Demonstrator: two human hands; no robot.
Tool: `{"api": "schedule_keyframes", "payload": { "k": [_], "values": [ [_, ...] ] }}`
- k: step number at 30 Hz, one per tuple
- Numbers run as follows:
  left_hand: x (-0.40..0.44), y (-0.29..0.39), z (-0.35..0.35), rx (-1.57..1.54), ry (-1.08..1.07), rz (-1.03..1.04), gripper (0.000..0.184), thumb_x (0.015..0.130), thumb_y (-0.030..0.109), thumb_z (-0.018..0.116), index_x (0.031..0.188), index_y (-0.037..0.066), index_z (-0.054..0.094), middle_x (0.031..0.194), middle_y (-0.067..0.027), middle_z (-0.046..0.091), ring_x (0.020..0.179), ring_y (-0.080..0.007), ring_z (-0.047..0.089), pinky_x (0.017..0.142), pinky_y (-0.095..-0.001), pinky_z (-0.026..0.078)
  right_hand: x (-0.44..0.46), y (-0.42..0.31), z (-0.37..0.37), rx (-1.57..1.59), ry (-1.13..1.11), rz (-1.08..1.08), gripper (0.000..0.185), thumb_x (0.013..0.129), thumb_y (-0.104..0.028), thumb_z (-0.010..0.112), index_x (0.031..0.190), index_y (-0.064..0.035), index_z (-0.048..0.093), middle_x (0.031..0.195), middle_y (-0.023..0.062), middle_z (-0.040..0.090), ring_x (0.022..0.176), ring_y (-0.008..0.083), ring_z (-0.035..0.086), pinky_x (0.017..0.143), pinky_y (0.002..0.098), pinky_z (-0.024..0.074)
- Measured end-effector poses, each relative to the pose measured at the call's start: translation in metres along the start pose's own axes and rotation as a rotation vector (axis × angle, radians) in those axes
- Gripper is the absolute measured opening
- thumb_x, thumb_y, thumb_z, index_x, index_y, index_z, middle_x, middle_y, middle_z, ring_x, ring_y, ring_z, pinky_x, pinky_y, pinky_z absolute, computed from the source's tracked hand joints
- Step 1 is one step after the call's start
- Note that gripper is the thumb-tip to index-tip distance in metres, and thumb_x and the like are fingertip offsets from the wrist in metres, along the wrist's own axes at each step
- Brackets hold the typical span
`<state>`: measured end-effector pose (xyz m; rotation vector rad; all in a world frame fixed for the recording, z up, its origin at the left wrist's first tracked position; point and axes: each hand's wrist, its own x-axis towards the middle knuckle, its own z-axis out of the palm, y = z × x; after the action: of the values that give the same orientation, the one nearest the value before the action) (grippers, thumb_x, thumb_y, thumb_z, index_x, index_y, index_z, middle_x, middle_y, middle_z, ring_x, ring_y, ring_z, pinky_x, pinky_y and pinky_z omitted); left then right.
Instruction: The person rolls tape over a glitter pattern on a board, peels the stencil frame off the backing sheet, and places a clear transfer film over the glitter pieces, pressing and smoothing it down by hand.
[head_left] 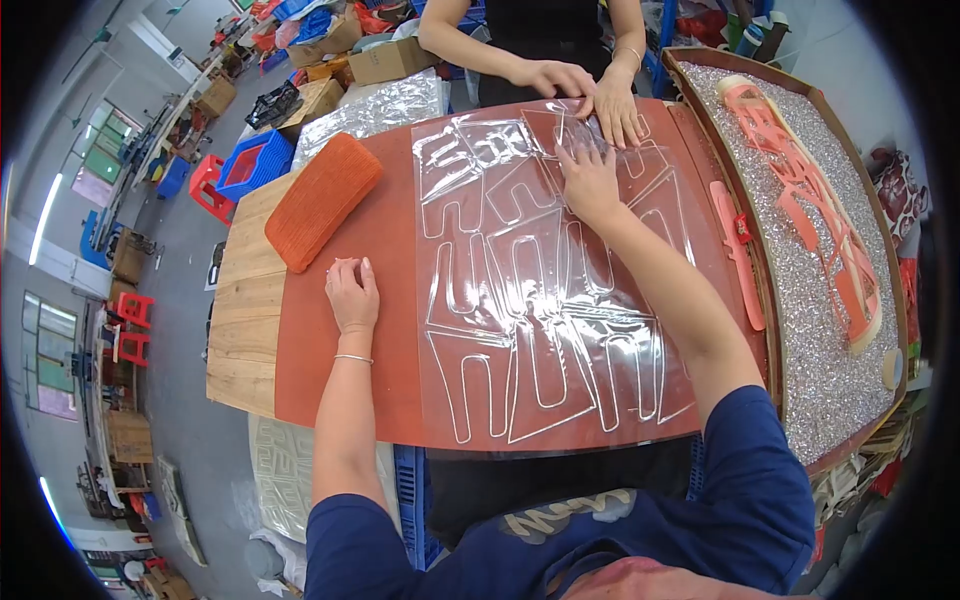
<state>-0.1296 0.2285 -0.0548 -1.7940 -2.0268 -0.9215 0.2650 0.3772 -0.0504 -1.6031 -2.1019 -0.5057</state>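
Observation:
A large clear plastic sheet [590,390] with raised outline shapes lies on the red-brown mat [312,350]. My right hand [588,184] rests with spread fingers on the sheet's upper part, near a small darker piece [545,128]. To the left, my left hand [350,290] lies on the bare mat, fingers slightly bent and apart, holding nothing. An orange ribbed pad [325,198] is just above it, not touching. Across the table, a co-worker's two hands [616,106] press on the sheet's top edge, close to my right fingertips.
At the right stands a tray of glittering grains [800,300] with coral-coloured strips [790,170] in it. A coral strip tool [738,262] lies along the table's right side. Blue baskets [255,165] and a silvery sheet [370,108] are beyond the left side.

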Motion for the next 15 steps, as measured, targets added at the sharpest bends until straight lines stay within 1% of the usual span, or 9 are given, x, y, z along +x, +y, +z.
{"api": "schedule_keyframes", "payload": {
  "k": [1, 2, 3, 6, 8, 10, 11, 13, 15],
  "values": [
    [0.0, -0.003, 0.001, -0.006, 0.015, 0.046, 0.025, 0.091, 0.025, 0.058, 0.098, 0.001, 0.062, 0.115, -0.0152, 0.058, 0.115, -0.0334, 0.05, 0.099, -0.0458, 0.037, -0.008, 0.002, 0.002, 0.036, -0.002, 0.001, 0.042, 0.087, -0.019, 0.05, 0.128, -0.0111, 0.055, 0.121, 0.0197, 0.058, 0.114, 0.0397, 0.054, 0.103, 0.0629, 0.0248],
    [0.003, -0.002, 0.001, -0.003, 0.013, 0.048, 0.025, 0.091, 0.025, 0.058, 0.098, 0.001, 0.062, 0.115, -0.0152, 0.058, 0.115, -0.0334, 0.05, 0.099, -0.0458, 0.037, -0.015, 0.001, 0.001, 0.072, -0.006, 0.002, 0.042, 0.087, -0.02, 0.049, 0.128, -0.0133, 0.055, 0.125, 0.0203, 0.056, 0.119, 0.04, 0.05, 0.103, 0.0631, 0.0252],
    [0.007, 0.001, 0.003, -0.034, 0.021, 0.073, 0.027, 0.091, 0.026, 0.058, 0.102, 0.001, 0.061, 0.122, -0.0165, 0.054, 0.121, -0.0336, 0.045, 0.102, -0.0478, 0.033, -0.018, 0.001, 0.0, 0.086, -0.075, 0.034, 0.043, 0.089, -0.021, 0.049, 0.131, -0.0176, 0.054, 0.131, 0.0211, 0.052, 0.124, 0.0394, 0.046, 0.103, 0.0629, 0.0262],
    [0.039, 0.03, 0.019, -0.121, -0.023, 0.253, 0.036, 0.09, 0.027, 0.059, 0.114, 0.001, 0.059, 0.138, -0.0184, 0.044, 0.133, -0.0354, 0.033, 0.109, -0.0515, 0.023, -0.017, 0.002, 0.006, 0.113, -0.113, 0.066, 0.043, 0.089, -0.021, 0.049, 0.132, -0.019, 0.053, 0.134, 0.0211, 0.049, 0.124, 0.0397, 0.046, 0.103, 0.0625, 0.0267],
    [0.064, 0.075, 0.035, -0.083, -0.142, 0.379, 0.044, 0.09, 0.031, 0.058, 0.123, 0.002, 0.055, 0.146, -0.0171, 0.036, 0.138, -0.0375, 0.027, 0.112, -0.0521, 0.018, -0.017, 0.002, 0.001, 0.122, -0.133, 0.061, 0.043, 0.09, -0.02, 0.048, 0.132, -0.0195, 0.053, 0.135, 0.0209, 0.048, 0.125, 0.0399, 0.045, 0.103, 0.0624, 0.0266],
    [0.083, 0.107, 0.066, -0.058, -0.276, 0.469, 0.057, 0.093, 0.044, 0.05, 0.136, 0.007, 0.046, 0.152, -0.0147, 0.028, 0.142, -0.037, 0.019, 0.114, -0.0519, 0.013, -0.02, 0.004, -0.002, 0.127, -0.154, 0.058, 0.043, 0.09, -0.02, 0.047, 0.132, -0.02, 0.053, 0.136, 0.0207, 0.048, 0.126, 0.0401, 0.044, 0.104, 0.0624, 0.0265],
    [0.089, 0.122, 0.081, -0.072, -0.273, 0.474, 0.057, 0.093, 0.044, 0.05, 0.136, 0.007, 0.046, 0.152, -0.0147, 0.028, 0.142, -0.037, 0.019, 0.114, -0.0519, 0.013, -0.023, 0.006, 0.001, 0.153, -0.144, 0.049, 0.043, 0.09, -0.019, 0.048, 0.133, -0.0201, 0.052, 0.136, 0.0202, 0.048, 0.126, 0.0404, 0.044, 0.104, 0.0624, 0.0265],
    [0.097, 0.144, 0.106, -0.014, -0.597, 0.288, 0.069, 0.091, 0.058, 0.04, 0.144, 0.014, 0.037, 0.155, -0.0113, 0.024, 0.142, -0.0393, 0.015, 0.115, -0.0523, 0.009, -0.029, 0.006, -0.005, 0.2, -0.143, 0.031, 0.044, 0.09, -0.017, 0.049, 0.133, -0.0204, 0.052, 0.137, 0.0191, 0.047, 0.127, 0.0409, 0.043, 0.105, 0.0609, 0.0264],
    [0.107, 0.158, 0.105, 0.034, -0.618, 0.234, 0.071, 0.09, 0.062, 0.038, 0.146, 0.018, 0.034, 0.155, -0.0095, 0.023, 0.142, -0.0412, 0.014, 0.115, -0.0519, 0.008, -0.035, 0.006, -0.012, 0.22, -0.144, 0.028, 0.044, 0.089, -0.016, 0.05, 0.133, -0.0206, 0.052, 0.138, 0.0189, 0.047, 0.127, 0.0405, 0.043, 0.105, 0.0602, 0.0264]
  ]
}}
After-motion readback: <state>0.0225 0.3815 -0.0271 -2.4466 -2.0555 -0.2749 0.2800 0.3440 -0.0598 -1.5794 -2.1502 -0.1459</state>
